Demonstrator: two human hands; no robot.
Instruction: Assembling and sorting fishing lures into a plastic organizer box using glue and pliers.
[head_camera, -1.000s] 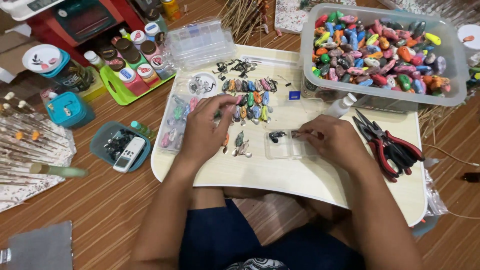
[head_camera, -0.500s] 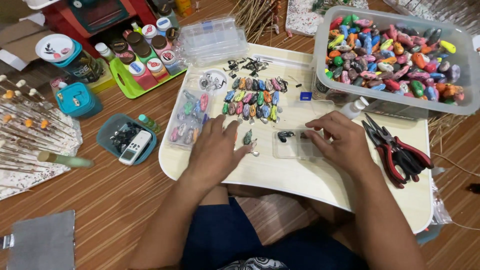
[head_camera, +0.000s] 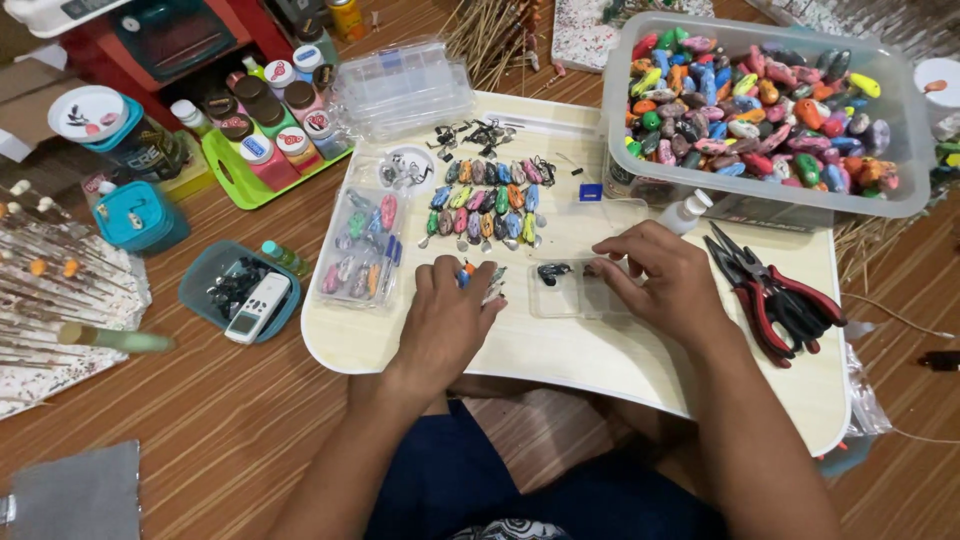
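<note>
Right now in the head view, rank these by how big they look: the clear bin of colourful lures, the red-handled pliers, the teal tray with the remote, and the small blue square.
1. Clear bin
2. Red-handled pliers and teal tray: look alike, unranked
3. Small blue square

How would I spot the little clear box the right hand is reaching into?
Start at the cream lap table and find the right hand near its middle. Under its fingertips lies a small clear plastic box, flat on the table. Unlike the long clear tray of painted lures farther left, it holds only a few dark bits.
</note>
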